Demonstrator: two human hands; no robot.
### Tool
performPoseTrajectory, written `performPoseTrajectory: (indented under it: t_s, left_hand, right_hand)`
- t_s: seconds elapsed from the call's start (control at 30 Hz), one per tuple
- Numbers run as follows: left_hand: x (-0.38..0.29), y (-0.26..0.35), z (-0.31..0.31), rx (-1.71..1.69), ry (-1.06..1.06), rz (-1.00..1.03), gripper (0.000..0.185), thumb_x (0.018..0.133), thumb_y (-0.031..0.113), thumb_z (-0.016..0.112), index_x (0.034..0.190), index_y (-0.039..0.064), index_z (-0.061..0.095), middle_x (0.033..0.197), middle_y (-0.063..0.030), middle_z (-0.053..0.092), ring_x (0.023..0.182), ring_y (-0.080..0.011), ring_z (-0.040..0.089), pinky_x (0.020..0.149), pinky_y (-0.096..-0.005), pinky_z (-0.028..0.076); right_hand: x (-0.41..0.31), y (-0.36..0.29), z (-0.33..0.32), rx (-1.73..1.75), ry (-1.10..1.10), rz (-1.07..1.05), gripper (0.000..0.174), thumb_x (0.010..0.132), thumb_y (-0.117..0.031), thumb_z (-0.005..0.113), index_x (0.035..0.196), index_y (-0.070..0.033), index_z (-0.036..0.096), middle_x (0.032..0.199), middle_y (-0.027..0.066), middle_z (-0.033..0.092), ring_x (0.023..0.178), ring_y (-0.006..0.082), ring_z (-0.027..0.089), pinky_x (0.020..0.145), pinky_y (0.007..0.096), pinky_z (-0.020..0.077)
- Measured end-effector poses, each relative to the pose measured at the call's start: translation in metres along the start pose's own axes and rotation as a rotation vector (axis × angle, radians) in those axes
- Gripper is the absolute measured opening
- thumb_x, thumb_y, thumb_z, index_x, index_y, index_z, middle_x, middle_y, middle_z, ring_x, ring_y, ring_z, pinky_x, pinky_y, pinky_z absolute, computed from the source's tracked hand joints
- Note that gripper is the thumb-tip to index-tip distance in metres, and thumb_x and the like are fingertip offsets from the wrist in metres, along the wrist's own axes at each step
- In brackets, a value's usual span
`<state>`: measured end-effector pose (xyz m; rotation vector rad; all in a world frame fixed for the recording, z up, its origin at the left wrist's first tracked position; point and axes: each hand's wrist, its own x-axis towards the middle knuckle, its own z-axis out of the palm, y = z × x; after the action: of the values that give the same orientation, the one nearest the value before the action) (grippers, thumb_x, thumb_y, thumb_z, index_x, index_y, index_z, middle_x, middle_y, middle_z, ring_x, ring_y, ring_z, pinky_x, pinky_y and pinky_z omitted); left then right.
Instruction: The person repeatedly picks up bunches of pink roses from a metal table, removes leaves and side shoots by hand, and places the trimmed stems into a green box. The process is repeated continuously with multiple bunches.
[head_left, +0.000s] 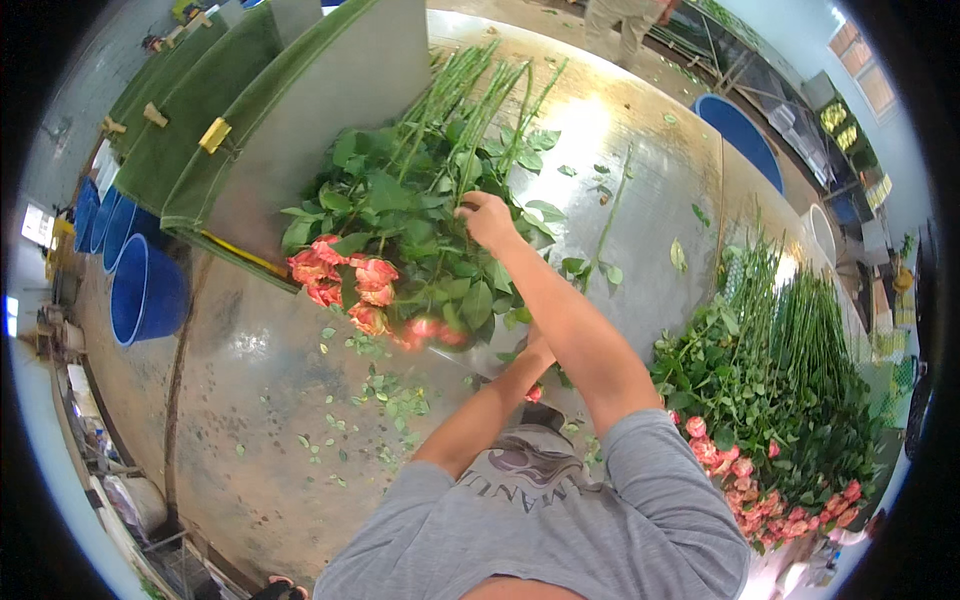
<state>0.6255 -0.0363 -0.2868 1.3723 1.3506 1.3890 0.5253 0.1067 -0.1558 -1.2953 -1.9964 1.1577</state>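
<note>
A pile of pink-orange roses (375, 281) with leafy green stems lies on the metal table (652, 225), blooms towards me. My right hand (487, 217) reaches across into it, fingers curled on a rose stem among the leaves. Some blooms below that hand are blurred. My left hand (536, 345) is crossed under the right forearm and mostly hidden, so its grip cannot be made out. Close below it shows a single rose bloom (533, 393). A separate green stem (616, 202) with few leaves lies to the right of my right hand.
A grey panel with green cloth edging (322, 112) stands left of the pile. More roses (757, 337) lie at the right. Blue buckets (150, 292) stand on the floor at left, a blue tub (739, 139) beyond the table. Fallen leaves (390, 397) litter the floor. A person's legs (619, 30) show at the top.
</note>
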Motion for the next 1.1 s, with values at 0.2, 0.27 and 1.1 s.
performPoseTrajectory:
  t_s: [0.2, 0.27, 1.1]
  left_hand:
    - [0.007, 0.014, 0.010, -0.131, -0.200, -0.155, 0.048, 0.083, 0.028, 0.066, 0.122, 0.004, 0.053, 0.100, -0.0086, 0.062, 0.086, -0.0245, 0.059, 0.075, -0.0371, 0.047]
    - [0.021, 0.029, 0.011, 0.235, -0.215, 0.011, 0.046, 0.081, 0.030, 0.068, 0.116, 0.002, 0.057, 0.088, -0.0083, 0.064, 0.078, -0.0233, 0.058, 0.071, -0.0348, 0.047]
    - [0.079, 0.191, 0.088, 0.410, -0.419, 0.155, 0.072, 0.078, 0.024, 0.073, 0.137, 0.000, 0.041, 0.133, -0.0221, 0.050, 0.123, -0.0325, 0.049, 0.102, -0.0417, 0.038]
  right_hand:
    - [-0.113, 0.030, -0.105, 0.350, 0.247, -0.146, 0.029, 0.085, -0.014, 0.061, 0.111, -0.002, 0.063, 0.104, 0.0139, 0.068, 0.094, 0.0216, 0.065, 0.082, 0.0326, 0.0495]
    - [-0.171, 0.060, -0.173, 0.259, 0.454, -0.022, 0.028, 0.087, -0.016, 0.061, 0.110, 0.000, 0.063, 0.098, 0.0087, 0.068, 0.088, 0.0156, 0.063, 0.082, 0.0292, 0.0489]
    - [-0.431, 0.188, -0.413, -0.405, 0.616, 0.570, 0.038, 0.077, -0.018, 0.063, 0.113, -0.009, 0.061, 0.103, 0.0176, 0.066, 0.096, 0.0338, 0.063, 0.085, 0.0421, 0.0491]
